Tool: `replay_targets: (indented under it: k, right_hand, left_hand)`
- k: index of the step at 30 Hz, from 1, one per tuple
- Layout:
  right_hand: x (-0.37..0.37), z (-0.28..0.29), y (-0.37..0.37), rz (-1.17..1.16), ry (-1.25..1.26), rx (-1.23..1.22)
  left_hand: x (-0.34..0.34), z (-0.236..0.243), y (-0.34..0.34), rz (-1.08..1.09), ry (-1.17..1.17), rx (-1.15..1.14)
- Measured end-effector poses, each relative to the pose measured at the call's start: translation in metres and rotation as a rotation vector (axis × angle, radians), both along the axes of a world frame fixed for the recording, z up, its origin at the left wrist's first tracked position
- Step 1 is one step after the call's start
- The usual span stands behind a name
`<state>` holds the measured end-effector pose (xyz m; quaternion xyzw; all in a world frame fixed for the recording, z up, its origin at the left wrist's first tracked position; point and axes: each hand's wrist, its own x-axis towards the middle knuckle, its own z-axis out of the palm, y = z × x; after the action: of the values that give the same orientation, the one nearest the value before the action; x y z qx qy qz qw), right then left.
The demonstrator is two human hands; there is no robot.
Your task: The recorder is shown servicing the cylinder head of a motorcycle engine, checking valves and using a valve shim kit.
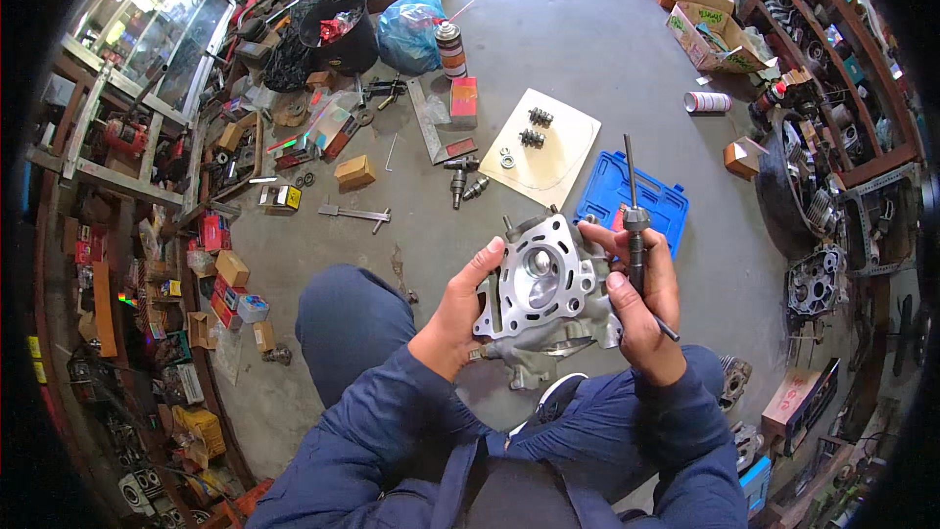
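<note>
A grey metal engine cylinder head point(538, 279) is held above my lap, its flat machined face and round combustion chamber turned up. My left hand point(454, 312) grips its left side, thumb on the edge of the face. In my right hand point(650, 318) is a dark valve seat cutter point(636, 222), with its thin rod pointing up and its cross bar sticking out below the palm. The right fingertips are close to the cylinder head's right side; whether they touch it I cannot tell. On the floor just beyond lies a blue plastic tool case point(666, 204).
A pale board point(553, 152) ahead carries small toothed cutters and rings. Left of it lie a steel square point(423, 122), a caliper point(354, 213), a red box point(463, 101) and a spray can point(450, 49). Cluttered shelves line both sides; a cardboard box point(710, 44) stands far right.
</note>
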<state>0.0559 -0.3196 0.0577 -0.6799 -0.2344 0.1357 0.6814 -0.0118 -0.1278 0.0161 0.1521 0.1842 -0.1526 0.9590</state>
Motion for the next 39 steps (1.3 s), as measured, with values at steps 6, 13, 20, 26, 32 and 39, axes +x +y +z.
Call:
replay_targets:
  k: [6,13,20,26,32,39]
  right_hand:
    - [0.013,-0.016,0.0,0.061,0.099,0.111]
    - [0.026,-0.031,-0.005,-0.009,0.567,0.301]
    - [0.029,-0.053,-0.007,0.002,0.697,0.423]
    - [0.033,-0.064,-0.013,0.029,0.822,0.462]
    - [0.035,-0.077,-0.012,0.043,0.833,0.458]
    - [0.033,-0.072,-0.009,0.013,0.942,0.479]
  left_hand:
    - [-0.002,0.017,0.002,0.054,0.041,0.169]
    - [-0.021,0.041,0.003,0.099,0.011,0.259]
    - [-0.032,0.043,-0.002,0.036,0.02,0.329]
    - [-0.031,0.054,-0.005,0.012,-0.014,0.35]
    - [-0.032,0.057,-0.008,0.027,-0.024,0.394]
    - [-0.035,0.059,-0.011,0.044,-0.001,0.387]
